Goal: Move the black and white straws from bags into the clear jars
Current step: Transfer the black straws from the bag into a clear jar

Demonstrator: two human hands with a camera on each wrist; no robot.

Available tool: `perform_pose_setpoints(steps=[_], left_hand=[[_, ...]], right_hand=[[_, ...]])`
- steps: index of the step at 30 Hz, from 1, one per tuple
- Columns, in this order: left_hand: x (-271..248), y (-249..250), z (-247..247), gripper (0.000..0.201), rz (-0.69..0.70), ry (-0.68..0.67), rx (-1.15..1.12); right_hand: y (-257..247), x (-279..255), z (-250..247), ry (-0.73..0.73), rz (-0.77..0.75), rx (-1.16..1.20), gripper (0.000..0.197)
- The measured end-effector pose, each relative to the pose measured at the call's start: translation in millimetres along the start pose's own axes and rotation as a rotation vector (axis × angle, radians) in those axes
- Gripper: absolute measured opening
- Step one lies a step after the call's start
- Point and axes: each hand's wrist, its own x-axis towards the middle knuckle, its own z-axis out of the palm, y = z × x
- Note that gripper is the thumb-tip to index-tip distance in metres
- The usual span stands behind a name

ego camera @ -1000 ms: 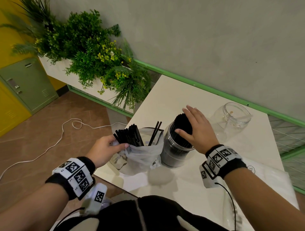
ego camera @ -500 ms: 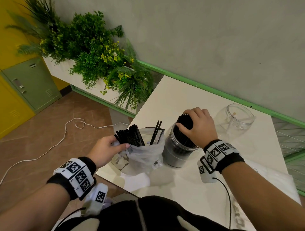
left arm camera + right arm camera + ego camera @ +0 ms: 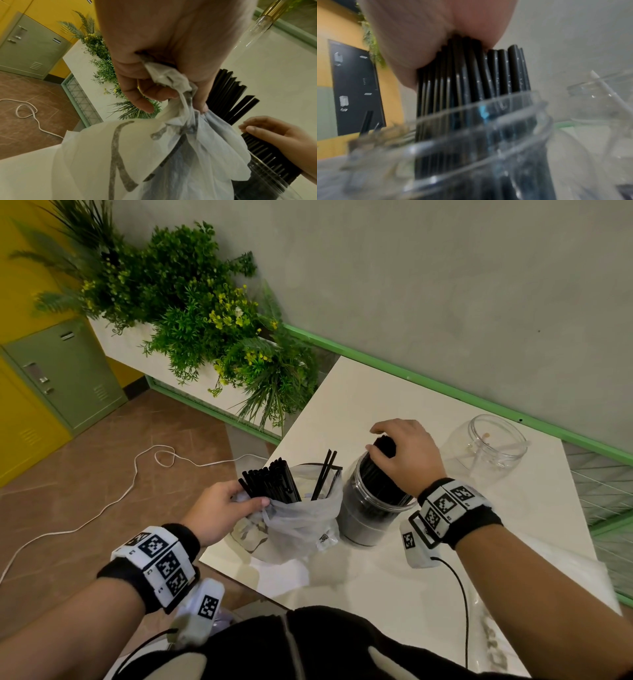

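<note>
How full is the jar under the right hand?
Nearly full: black straws pack the jar and stand above its rim, where the right hand rests on their tops. Lid off.

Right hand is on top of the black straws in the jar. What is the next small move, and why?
Probably let go and reach back to the bag. The right hand grips the tops of the black straws that already stand in the jar, while the left hand holds the bag open, with more black straws in it.
</note>
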Motion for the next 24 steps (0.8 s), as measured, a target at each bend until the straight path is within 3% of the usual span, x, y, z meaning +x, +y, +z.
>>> perform_pose_setpoints(steps=[3,7,10,13,15,17,21,24], left_hand=[[1.0,0.3,0.1,0.012,0.001,0.005,0.01],[0.1,4.8,3.0,0.011,0.019,0.001,0.005],[0.6,4.2,4.5,0.013,0.022,-0.003,-0.01],[1.3,4.6,4.7,0.016,0.018,-0.011,-0.02],[1.6,5.4,4.9,0.016,0.021,-0.015,-0.029],[0.5,6.3,4.3,0.015,0.024,-0.014,-0.027],[0.3,3.3,2.5,0.016,0.012,-0.006,-0.025],[-0.2,2.8,3.5,0.016,0.013,-0.008,-0.028]], right_hand=[[-1.7,3.8,0.1,-0.158,0.041,-0.177,0.028],[-5.1,1.9,-4.0,-0.104,0.022,-0.061,0.024],[-5.2,4.4,-6.9,-0.195,-0.019,-0.062,0.025],[-2.9,8.2,-7.0,-0.339,-0.067,-0.339,0.05],[1.5,7.3,-8.2,-0.371,-0.037,-0.373,0.075],[8.3,2.8,-12.0,-0.27,0.002,-0.26,0.087],[22.7,-22.5,-20.0,0.053,-0.003,0.023,0.081],[32.0,-44.6,-13.8,0.026,-0.07,0.04,0.081]])
